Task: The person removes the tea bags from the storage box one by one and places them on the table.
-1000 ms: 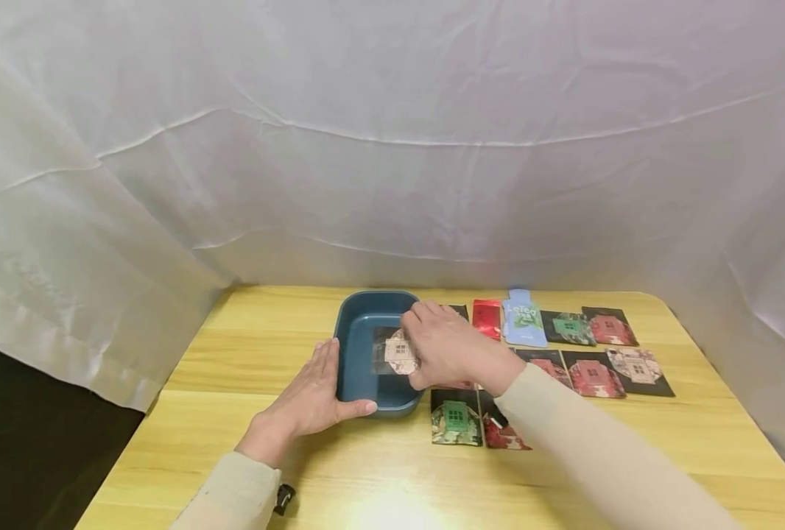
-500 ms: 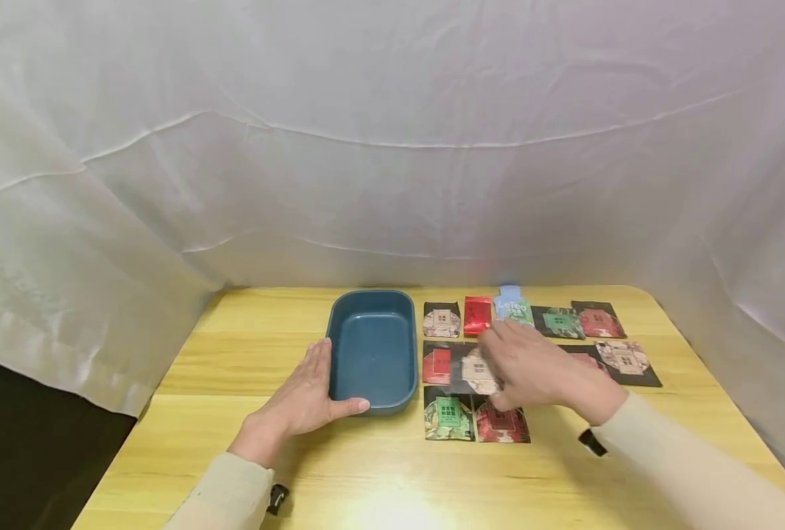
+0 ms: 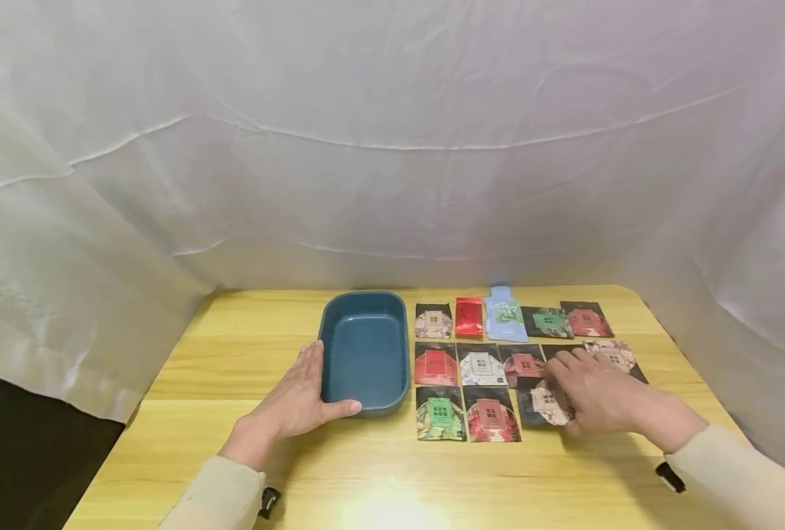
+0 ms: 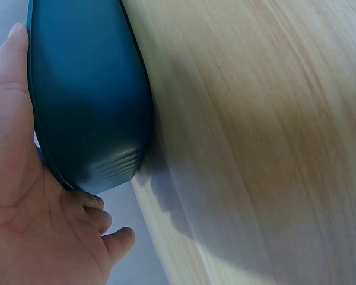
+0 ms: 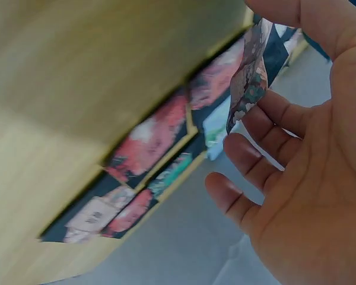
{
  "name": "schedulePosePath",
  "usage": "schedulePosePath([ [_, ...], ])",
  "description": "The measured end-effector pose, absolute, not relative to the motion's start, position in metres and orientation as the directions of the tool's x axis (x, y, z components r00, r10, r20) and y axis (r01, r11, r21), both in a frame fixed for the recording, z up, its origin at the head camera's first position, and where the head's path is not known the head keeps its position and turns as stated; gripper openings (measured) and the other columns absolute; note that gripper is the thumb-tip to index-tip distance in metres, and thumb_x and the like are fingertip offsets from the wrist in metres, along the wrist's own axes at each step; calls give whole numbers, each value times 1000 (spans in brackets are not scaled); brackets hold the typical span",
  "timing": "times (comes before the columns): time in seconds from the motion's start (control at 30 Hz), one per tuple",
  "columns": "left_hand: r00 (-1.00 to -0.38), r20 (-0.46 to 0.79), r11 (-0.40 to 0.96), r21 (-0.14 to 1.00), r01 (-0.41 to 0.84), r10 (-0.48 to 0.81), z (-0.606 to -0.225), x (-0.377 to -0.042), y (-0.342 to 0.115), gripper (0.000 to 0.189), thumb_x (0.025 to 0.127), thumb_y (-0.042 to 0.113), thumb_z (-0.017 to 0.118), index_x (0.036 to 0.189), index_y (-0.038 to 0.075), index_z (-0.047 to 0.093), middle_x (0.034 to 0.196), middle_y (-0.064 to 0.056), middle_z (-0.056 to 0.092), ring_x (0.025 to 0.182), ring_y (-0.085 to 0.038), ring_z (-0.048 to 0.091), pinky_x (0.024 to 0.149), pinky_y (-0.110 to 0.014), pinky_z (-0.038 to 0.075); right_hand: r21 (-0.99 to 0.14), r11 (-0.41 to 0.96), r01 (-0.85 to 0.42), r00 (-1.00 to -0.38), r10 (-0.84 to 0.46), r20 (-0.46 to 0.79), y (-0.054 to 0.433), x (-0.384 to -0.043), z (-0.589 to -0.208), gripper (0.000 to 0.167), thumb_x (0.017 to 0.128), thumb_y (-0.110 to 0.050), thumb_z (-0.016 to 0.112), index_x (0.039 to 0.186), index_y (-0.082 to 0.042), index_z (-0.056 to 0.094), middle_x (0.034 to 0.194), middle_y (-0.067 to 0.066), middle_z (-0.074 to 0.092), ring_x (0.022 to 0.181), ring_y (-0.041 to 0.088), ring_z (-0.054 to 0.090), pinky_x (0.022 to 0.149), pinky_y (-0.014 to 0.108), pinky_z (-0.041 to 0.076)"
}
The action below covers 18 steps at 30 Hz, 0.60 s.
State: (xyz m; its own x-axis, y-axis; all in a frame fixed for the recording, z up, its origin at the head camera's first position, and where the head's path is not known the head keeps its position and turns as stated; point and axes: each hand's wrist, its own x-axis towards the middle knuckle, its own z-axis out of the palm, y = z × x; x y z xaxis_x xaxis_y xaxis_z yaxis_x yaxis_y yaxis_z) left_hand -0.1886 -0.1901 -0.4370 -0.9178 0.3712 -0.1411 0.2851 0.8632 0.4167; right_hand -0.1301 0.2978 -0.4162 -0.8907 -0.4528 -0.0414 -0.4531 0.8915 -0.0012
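Note:
At the right end of the front row, my right hand point(image 3: 601, 394) pinches a black tea packet point(image 3: 543, 403) with a pale floral label by its right side, low over the table. In the right wrist view this tea packet point(image 5: 249, 83) stands tilted between thumb and fingers. My left hand point(image 3: 286, 401) lies with straight fingers along the left wall of a dark blue rectangular bin point(image 3: 366, 353), its thumb over the near rim. Up close in the left wrist view, the bin's outer wall point(image 4: 89, 89) shows beside the palm. Nothing lies inside the bin.
Several tea packets lie flat in rows right of the bin, among them a red foil one point(image 3: 468, 318), a light blue pouch point(image 3: 506, 315) and a green-labelled one point(image 3: 440, 414). My right hand partly hides the middle row's right end. A pale curtain point(image 3: 392, 184) hangs behind the table.
My right hand has carried the tea packet from over the bin to the right, down to the front row beside a red-labelled packet. My left hand stays at the bin.

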Motion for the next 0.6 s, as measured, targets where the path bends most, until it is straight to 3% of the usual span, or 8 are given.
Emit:
schedulePosePath([
  [0.1, -919, -136, 863, 417, 286, 370, -437, -190, -192, 138, 84, 82, 67, 166, -5, -2, 175, -26, 1, 164, -41, 4, 131, -57, 18, -22, 894, -448, -892, -448, -53, 298, -128, -423, 78, 55, -41, 94, 121, -15, 61, 119, 3, 61, 116, 36, 59, 104, 76, 44],
  [0.27, -920, -140, 864, 418, 281, 367, -437, -192, -193, 138, 84, 81, 67, 166, -6, -1, 175, -27, 2, 163, -42, 4, 131, -58, 18, -30, 903, -430, -898, -430, -90, 296, -129, -431, 90, 56, -38, 92, 133, -8, 58, 133, 14, 60, 133, 45, 52, 109, 81, 37],
  [0.37, -920, -139, 863, 420, 280, 366, -438, -193, -193, 138, 84, 81, 68, 166, -6, -1, 175, -28, 3, 163, -43, 4, 131, -59, 18, -26, 906, -422, -900, -422, -107, 294, -129, -433, 95, 56, -41, 92, 137, -6, 57, 139, 19, 58, 137, 49, 48, 109, 81, 36],
  [0.6, -920, -140, 862, 423, 279, 367, -438, -195, -193, 139, 83, 82, 68, 167, -5, -2, 175, -26, 3, 164, -42, 5, 131, -58, 19, -8, 903, -430, -898, -428, -97, 291, -130, -433, 85, 55, -42, 94, 127, -14, 59, 134, 15, 60, 133, 47, 50, 108, 78, 40],
])
